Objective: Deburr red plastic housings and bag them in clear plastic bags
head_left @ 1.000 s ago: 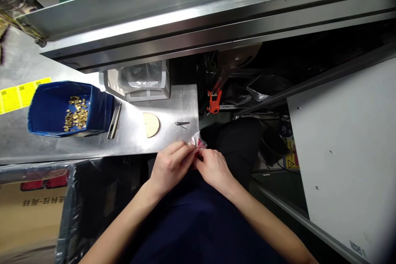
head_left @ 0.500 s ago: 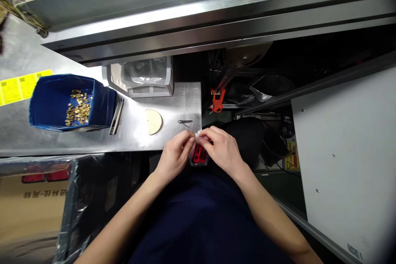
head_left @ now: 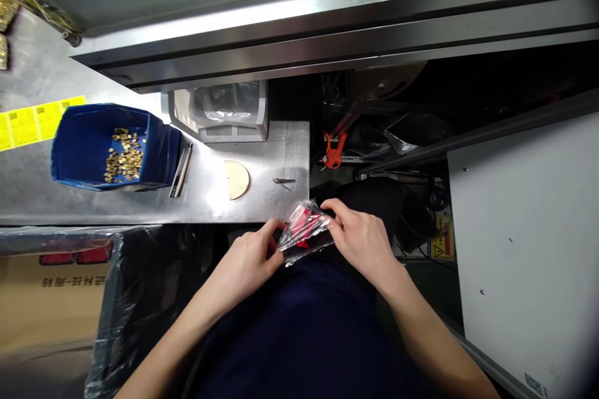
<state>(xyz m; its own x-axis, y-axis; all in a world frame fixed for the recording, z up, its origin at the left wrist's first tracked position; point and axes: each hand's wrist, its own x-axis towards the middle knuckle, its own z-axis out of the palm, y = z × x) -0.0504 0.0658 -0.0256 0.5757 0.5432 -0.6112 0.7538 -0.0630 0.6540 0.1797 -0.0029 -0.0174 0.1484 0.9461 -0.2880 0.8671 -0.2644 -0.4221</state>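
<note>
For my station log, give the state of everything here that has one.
Clear bag: creased, red item inside.
Left hand: pinching bag.
Right hand: holding bag.
Blue bin: open, partly filled with gold-coloured pieces.
Gray bin: open, clear plastic inside.
Small metal tool: legs spread.

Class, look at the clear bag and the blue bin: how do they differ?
Look: the clear bag is see-through, while the blue bin is solid-coloured.
Contents: the bag has something red inside; the bin has small gold-coloured pieces.
Place: the bag is held between the left hand and right hand; the bin stands on the metal table.
Shared: both contain something.
</note>
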